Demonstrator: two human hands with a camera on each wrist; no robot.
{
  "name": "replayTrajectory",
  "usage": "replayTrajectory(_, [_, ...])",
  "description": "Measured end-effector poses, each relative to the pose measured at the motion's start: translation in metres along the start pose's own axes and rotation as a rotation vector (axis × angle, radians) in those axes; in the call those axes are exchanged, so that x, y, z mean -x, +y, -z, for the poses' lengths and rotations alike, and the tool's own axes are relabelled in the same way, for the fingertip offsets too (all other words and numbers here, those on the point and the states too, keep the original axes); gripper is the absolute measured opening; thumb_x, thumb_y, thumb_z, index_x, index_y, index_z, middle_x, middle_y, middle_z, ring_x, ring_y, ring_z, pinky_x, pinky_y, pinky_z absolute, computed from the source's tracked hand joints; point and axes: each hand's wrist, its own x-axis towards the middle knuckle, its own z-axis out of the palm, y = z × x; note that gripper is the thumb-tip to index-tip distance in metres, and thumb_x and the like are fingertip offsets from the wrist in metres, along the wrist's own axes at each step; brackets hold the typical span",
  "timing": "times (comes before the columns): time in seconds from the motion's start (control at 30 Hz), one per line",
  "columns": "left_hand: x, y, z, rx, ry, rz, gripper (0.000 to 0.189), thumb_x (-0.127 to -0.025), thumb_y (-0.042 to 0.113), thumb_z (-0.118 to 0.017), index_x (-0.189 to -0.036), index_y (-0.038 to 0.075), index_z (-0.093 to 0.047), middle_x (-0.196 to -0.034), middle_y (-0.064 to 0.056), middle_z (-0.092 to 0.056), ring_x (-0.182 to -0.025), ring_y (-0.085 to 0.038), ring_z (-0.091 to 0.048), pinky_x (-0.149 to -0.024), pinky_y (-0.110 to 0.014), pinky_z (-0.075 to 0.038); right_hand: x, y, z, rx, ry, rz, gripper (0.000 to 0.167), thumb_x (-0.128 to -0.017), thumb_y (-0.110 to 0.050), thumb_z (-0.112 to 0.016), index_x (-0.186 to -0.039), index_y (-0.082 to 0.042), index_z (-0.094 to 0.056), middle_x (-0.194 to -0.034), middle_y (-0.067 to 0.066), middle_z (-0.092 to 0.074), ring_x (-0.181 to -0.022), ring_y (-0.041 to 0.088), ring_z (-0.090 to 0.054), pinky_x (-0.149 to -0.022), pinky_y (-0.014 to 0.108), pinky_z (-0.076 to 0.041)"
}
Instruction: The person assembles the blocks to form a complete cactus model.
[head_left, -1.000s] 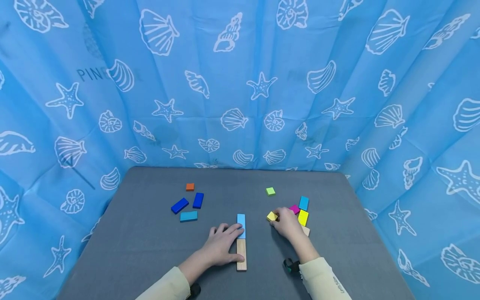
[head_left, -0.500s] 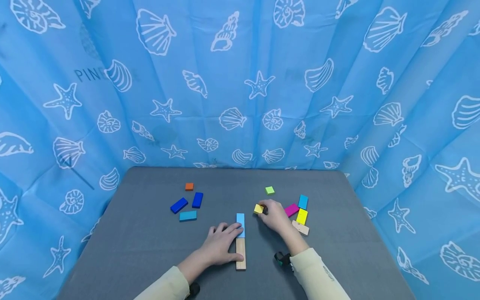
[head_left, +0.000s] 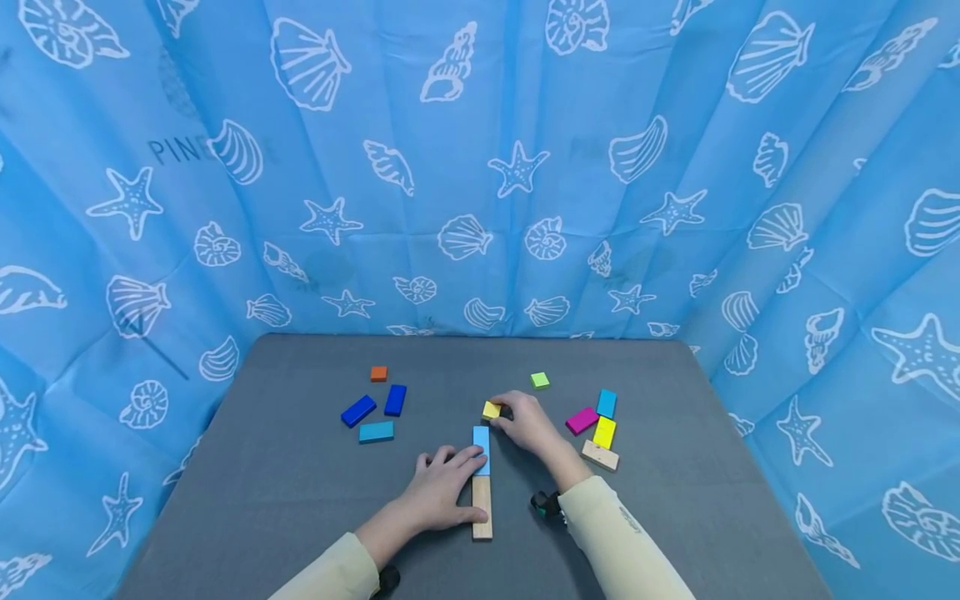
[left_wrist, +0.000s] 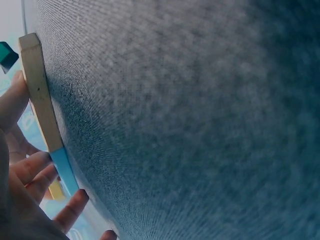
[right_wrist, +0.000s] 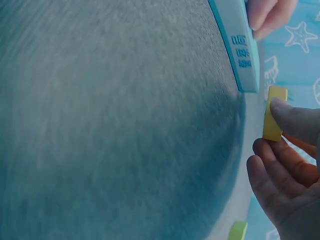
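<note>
A light blue block [head_left: 481,440] and a plain wooden block [head_left: 482,498] lie end to end in a line at the middle of the grey table. My left hand [head_left: 438,492] rests along their left side, fingertips on the blue block and thumb on the wooden one, fingers fairly straight. Between thumb and fingers, my right hand [head_left: 528,423] pinches a small yellow block [right_wrist: 274,122]. In the head view that block is just beyond the far end of the light blue block. The right wrist view shows printed marks on the light blue block's side [right_wrist: 242,55].
Left of centre lie an orange block [head_left: 378,374], two dark blue blocks [head_left: 395,400] and a teal block [head_left: 377,432]. A green block [head_left: 540,381] sits farther back. At right are magenta [head_left: 582,421], blue [head_left: 607,404], yellow [head_left: 604,432] and wooden [head_left: 600,455] blocks. A shell-patterned curtain [head_left: 480,167] surrounds the table.
My right hand has carried the small yellow block leftward and slightly away from me, from beside the right-hand blocks to the far end of the line. The left hand has stayed in place.
</note>
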Motion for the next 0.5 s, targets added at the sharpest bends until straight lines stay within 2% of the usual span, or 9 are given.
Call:
replayTrajectory(0.23, [0.002, -0.001, 0.000, 0.005, 0.020, -0.026, 0.087, -0.083, 0.069, -0.068, -0.155, 0.029, -0.040, -0.163, 0.007, -0.034, -0.137, -0.032, -0.039, -0.100, -0.069, -0.034, -0.006, 0.000, -0.009, -0.014, -0.033, 0.031, 0.033, -0.093, -0.012, -0.073, -0.126, -0.007, -0.070, -0.124, 0.012, -0.068, -0.115, 0.028, -0.064, -0.098, 0.048, -0.051])
replayTrajectory(0.5, [0.001, 0.000, 0.001, -0.002, 0.017, 0.001, 0.087, -0.082, 0.071, -0.067, -0.155, 0.031, -0.040, -0.163, 0.009, -0.033, -0.139, -0.030, -0.038, -0.102, -0.066, -0.033, -0.011, 0.001, -0.013, -0.047, -0.062, 0.053, 0.031, -0.094, -0.012, -0.072, -0.124, -0.008, -0.071, -0.123, 0.010, -0.069, -0.112, 0.026, -0.065, -0.097, 0.047, -0.052])
